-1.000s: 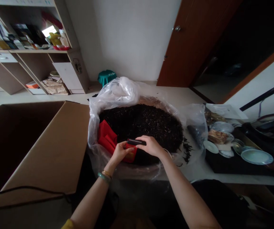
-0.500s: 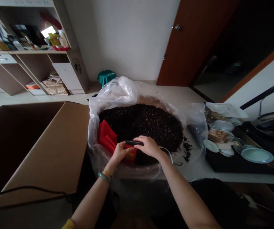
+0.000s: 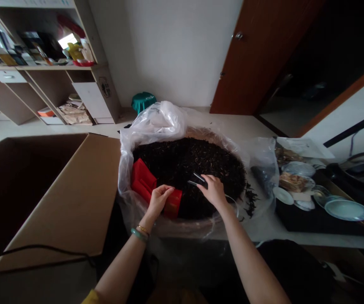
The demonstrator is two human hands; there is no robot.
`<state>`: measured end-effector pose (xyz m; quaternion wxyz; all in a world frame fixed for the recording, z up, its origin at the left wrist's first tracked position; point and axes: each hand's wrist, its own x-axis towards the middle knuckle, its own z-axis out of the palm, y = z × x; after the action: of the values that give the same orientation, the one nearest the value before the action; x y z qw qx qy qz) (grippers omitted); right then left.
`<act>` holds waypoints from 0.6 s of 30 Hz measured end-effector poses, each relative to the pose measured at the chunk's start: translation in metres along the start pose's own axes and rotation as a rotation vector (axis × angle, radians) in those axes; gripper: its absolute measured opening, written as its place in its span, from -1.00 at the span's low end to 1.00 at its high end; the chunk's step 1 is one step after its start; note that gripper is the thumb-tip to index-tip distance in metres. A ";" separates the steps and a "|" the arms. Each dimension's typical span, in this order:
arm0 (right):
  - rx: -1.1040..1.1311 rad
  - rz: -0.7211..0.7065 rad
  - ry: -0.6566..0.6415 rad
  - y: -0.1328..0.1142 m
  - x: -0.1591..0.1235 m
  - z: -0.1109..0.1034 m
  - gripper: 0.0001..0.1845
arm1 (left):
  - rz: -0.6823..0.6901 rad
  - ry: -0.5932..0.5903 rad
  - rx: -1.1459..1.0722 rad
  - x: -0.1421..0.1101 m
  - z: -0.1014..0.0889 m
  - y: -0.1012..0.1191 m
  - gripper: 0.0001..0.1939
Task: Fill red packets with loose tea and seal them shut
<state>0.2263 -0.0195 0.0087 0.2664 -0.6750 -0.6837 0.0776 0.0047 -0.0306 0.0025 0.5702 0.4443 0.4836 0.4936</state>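
Observation:
My left hand [image 3: 159, 200], fingers pinched together, grips the top edge of a red packet [image 3: 173, 205] above the near rim of a plastic-lined tub. In my right hand [image 3: 213, 191] is a black handheld bag sealer [image 3: 197, 179]; its two slim jaws are apart and point left, clear of the packet. A white cord [image 3: 234, 205] curves behind my right wrist. More red packets [image 3: 143, 179] lie to the left, on dark, dry tea-like leaves [image 3: 201, 156] that fill the tub.
A clear plastic liner [image 3: 166, 116] drapes over the tub's rim. An open cardboard box [image 3: 64, 190] stands at the left. On the right, a black tray [image 3: 296, 219] carries lidded cups and a pale dish [image 3: 346, 208]. Loose leaves [image 3: 251, 202] lie beside the tub.
The sealer's jaws were closed across the top of the red packet; now they have opened and moved right with my right hand, off the packet. My left hand still pinches the packet.

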 end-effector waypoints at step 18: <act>0.801 0.212 -0.107 -0.014 -0.028 0.063 -0.61 | 0.509 0.500 1.154 0.002 -0.054 0.025 -0.58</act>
<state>0.1831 -0.0315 -0.0454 0.4626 -0.5795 -0.5390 0.3995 -0.0519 -0.0237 0.0198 -0.0214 0.6500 0.6673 0.3631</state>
